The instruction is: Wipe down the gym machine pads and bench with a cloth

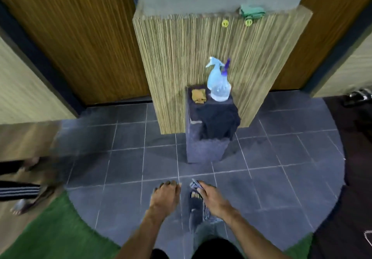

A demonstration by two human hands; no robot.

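spray bottle on dark pedestal | yellow sponge beside it | grey tiled floor

Both forearms were observed bare, with no sleeves visible back from the fingers. No rings, watch or gloves were noted on the left hand or right hand. Dark clothing was recorded at the lower frame edge.
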